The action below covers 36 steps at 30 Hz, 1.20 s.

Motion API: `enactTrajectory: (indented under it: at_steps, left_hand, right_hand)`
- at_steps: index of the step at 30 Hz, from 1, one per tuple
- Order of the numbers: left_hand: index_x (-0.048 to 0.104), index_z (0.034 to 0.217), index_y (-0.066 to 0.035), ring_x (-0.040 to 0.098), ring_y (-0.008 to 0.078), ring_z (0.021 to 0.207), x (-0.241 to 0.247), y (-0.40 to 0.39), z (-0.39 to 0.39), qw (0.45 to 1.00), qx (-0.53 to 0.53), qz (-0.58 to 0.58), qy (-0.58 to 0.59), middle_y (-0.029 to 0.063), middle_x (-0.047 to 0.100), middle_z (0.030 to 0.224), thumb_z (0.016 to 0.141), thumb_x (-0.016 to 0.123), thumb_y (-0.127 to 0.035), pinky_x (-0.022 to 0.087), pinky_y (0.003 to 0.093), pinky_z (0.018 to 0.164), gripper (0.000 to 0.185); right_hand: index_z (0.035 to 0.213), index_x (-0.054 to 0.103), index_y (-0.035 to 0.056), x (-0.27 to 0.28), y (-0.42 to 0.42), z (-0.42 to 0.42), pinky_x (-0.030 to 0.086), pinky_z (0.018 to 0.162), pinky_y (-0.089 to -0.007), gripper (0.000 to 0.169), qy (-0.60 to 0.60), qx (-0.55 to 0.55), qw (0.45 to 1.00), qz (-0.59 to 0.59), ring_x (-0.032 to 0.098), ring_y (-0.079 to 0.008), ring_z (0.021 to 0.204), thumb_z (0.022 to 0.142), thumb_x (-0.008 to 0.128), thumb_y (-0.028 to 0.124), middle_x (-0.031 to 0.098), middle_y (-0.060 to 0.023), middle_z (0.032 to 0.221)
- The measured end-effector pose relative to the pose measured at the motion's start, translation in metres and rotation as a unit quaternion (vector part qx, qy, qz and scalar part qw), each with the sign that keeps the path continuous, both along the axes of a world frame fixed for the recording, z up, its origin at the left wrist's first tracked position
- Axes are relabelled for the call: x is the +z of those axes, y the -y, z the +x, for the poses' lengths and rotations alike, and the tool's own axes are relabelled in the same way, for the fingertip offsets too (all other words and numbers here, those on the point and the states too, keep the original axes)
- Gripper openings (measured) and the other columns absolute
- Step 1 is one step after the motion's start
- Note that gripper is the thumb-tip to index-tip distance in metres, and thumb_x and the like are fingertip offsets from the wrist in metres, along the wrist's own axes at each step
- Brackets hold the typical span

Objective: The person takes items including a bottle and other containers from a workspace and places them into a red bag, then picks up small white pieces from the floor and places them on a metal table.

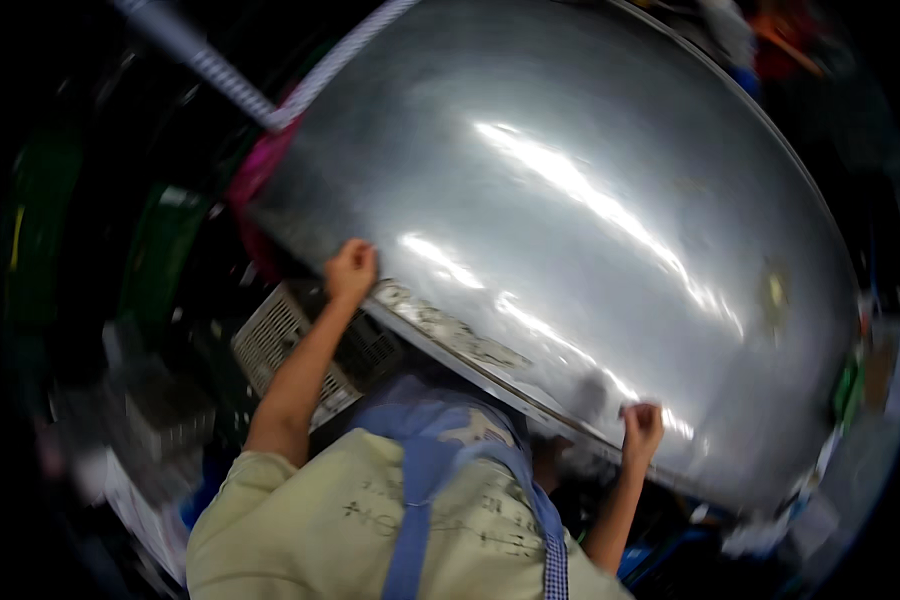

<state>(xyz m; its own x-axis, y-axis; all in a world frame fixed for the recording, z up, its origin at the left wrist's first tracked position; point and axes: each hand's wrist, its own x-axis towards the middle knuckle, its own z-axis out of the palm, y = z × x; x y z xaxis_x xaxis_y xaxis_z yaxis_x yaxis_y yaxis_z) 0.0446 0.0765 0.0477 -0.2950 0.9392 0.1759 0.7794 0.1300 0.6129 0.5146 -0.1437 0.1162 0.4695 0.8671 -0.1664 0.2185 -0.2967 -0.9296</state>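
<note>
A broad, shiny sheet-metal tabletop [570, 247] fills the middle of the view, bent by the lens and streaked with light reflections. My left hand [352, 270] is over its near edge at the left, fingers curled in. Farther right along the same edge is my right hand [643, 426], with thumb and fingertips drawn together. Blur hides whether either hand pinches something small. Between the hands, a worn, whitish patch [450, 326] runs along the edge of the metal. A yellowish spot [775, 292] shows on the surface toward the right.
A beige slatted plastic crate [274, 337] stands below the edge by my left forearm. Pink material [266, 161] hangs at the left corner, near a pale perforated strip [232, 86]. Green bins [161, 247] are farther left. A green item [847, 390] lies at the right rim.
</note>
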Motion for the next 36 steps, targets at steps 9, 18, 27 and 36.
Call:
enactTrajectory:
  at_steps: [9, 18, 27, 36]
  left_hand:
    - [0.051, 0.101, -0.003, 0.047, 0.0295, 0.096, -0.004, 0.031, -0.022, 0.96, 0.188, 0.206, 0.005, 0.0135, 0.052, 0.103, 0.073, 0.065, -0.004, 0.04, 0.0358, 0.082, 0.031]
    - [0.052, 0.105, -0.003, 0.048, 0.0278, 0.097, -0.064, 0.139, -0.088, 0.933, 0.34, 0.078, 0.084, 0.0129, 0.051, 0.103, 0.082, 0.063, -0.013, 0.038, 0.0377, 0.084, 0.027]
    - [0.044, 0.12, -0.006, 0.043, 0.0341, 0.107, -0.017, -0.003, -0.251, 0.947, 0.284, 0.088, -0.121, 0.0138, 0.05, 0.115, 0.064, 0.075, -0.016, 0.033, 0.0437, 0.094, 0.065]
    - [0.061, 0.091, -0.01, 0.059, 0.0324, 0.076, -0.005, -0.069, -0.356, 0.951, 0.261, 0.104, -0.13, 0.0112, 0.06, 0.078, 0.068, 0.063, -0.006, 0.045, 0.0414, 0.074, 0.023]
  right_hand:
    - [0.094, 0.054, 0.0051, -0.017, 0.052, -0.087, 0.044, 0.072, -0.0356, 0.023, 0.149, 0.445, 0.845, -0.257, 0.056, -0.0245, 0.076, 0.074, 0.067, 0.008, 0.056, -0.0134, 0.091]
    - [0.107, 0.052, 0.0016, -0.069, 0.037, -0.084, 0.045, 0.076, -0.0435, 0.025, -0.085, 0.342, 0.868, -0.349, 0.055, -0.032, 0.089, 0.086, 0.057, 0.015, 0.055, -0.0154, 0.103]
    - [0.097, 0.056, -0.0006, -0.004, -0.076, -0.224, 0.046, 0.069, -0.0346, 0.014, 0.237, 0.405, 0.877, -0.101, 0.053, -0.0247, 0.074, 0.086, 0.054, 0.007, 0.055, -0.014, 0.086]
    - [0.089, 0.054, -0.0005, -0.047, -0.104, -0.307, 0.04, 0.063, -0.0298, 0.008, 0.237, 0.374, 0.895, 0.053, 0.048, -0.0205, 0.066, 0.082, 0.052, -0.002, 0.051, -0.0091, 0.08]
